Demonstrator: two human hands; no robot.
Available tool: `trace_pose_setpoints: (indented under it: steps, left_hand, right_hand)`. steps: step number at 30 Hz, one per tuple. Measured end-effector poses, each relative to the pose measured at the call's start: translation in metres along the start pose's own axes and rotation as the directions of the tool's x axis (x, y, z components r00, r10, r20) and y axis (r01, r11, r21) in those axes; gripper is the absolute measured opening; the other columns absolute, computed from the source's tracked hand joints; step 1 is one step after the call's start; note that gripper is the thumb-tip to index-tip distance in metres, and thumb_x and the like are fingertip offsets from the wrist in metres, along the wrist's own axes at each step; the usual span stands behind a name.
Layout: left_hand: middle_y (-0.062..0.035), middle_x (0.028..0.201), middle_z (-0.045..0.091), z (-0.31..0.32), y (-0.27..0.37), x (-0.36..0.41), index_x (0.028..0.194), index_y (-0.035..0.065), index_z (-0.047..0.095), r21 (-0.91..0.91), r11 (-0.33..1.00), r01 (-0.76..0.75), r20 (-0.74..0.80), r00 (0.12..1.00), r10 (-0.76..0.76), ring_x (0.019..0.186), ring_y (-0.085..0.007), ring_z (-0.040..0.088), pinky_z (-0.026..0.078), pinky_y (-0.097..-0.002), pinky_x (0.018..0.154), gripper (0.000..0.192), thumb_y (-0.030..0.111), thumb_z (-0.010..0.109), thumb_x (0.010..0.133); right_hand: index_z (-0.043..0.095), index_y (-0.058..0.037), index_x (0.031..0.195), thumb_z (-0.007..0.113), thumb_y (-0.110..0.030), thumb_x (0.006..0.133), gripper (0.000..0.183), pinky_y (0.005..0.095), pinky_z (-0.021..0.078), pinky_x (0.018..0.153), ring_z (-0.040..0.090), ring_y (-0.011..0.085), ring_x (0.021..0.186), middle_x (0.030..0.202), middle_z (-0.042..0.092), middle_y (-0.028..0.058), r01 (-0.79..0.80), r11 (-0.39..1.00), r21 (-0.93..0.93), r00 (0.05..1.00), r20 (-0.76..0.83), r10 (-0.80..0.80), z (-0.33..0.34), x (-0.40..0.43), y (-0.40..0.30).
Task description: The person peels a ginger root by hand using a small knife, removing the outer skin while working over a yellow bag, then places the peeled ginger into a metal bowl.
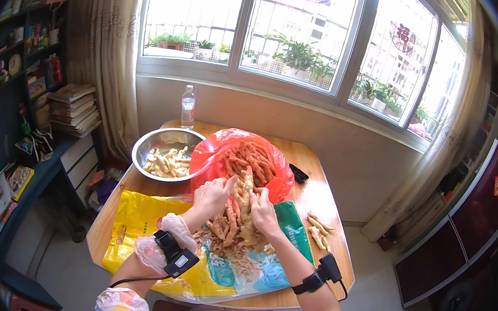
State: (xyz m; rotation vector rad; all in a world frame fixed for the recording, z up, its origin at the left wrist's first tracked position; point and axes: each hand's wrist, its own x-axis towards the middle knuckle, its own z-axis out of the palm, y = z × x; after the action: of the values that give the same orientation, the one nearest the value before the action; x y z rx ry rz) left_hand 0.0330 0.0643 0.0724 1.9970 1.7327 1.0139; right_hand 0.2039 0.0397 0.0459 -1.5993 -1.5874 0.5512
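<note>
My left hand (213, 196) and my right hand (265, 209) both grip a pale brown, knobby, ginger-like root (245, 191), one from each side. It stands roughly upright above a heap of reddish-brown roots and peel scraps (226, 239). Under the heap lie opened yellow, green and blue plastic packages (141, 230). Beyond my hands, a red plastic bag (207, 155) holds many reddish-brown roots (253, 158). Left of the bag, a steel bowl (141, 144) contains paler roots (168, 163). Whether a small tool is hidden in either hand cannot be seen.
The wooden table (318, 185) has angled corners. Several pale root pieces (319, 231) lie at its right, a black object (298, 173) beside the bag. A clear bottle (188, 107) stands at the far edge. A dark desk (42, 174) with stacked books (75, 107) is at left.
</note>
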Motion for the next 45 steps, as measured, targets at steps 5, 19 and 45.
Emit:
trace_pose_setpoints:
  steps: [5,19,45]
  left_hand:
    - [-0.0011,0.069,0.062,0.021,-0.016,0.011,0.086,0.0057,0.066,-0.610,0.655,0.445,0.427,0.881,-0.201,0.058,-0.0112,0.056,0.042,-0.0263,0.053,0.044,0.050,0.068,0.083]
    - [-0.0036,0.074,0.065,0.048,-0.003,0.020,0.085,0.0035,0.067,-0.945,0.119,0.304,0.263,0.925,-0.273,0.063,-0.0127,0.061,0.047,-0.0289,0.057,0.023,0.024,0.076,0.082]
    - [-0.0275,0.105,0.060,0.035,-0.019,0.000,0.111,-0.0009,0.057,-0.165,0.982,-0.091,-0.029,0.996,0.087,0.095,-0.0439,0.062,0.050,-0.0492,0.082,0.046,0.039,0.061,0.088]
  right_hand:
    - [0.040,-0.0049,0.124,0.044,-0.032,0.100,0.037,0.0482,0.0441,0.087,0.058,0.0446,0.104,0.106,0.063,0.0286,0.029,0.999,-0.038,0.997,0.075,-0.026,0.008,-0.009,-0.028]
    - [0.069,-0.0042,0.099,0.059,-0.048,0.090,0.046,0.0461,0.0504,0.078,0.068,0.0371,0.088,0.087,0.070,0.0210,-0.010,1.000,0.006,1.000,-0.020,0.010,0.008,-0.006,-0.015]
    - [0.060,-0.0001,0.086,0.071,-0.040,0.087,0.041,0.0281,0.0456,0.062,0.055,0.0083,0.067,0.075,0.063,0.0049,-0.136,0.921,0.364,0.986,-0.040,0.162,-0.009,0.020,0.003]
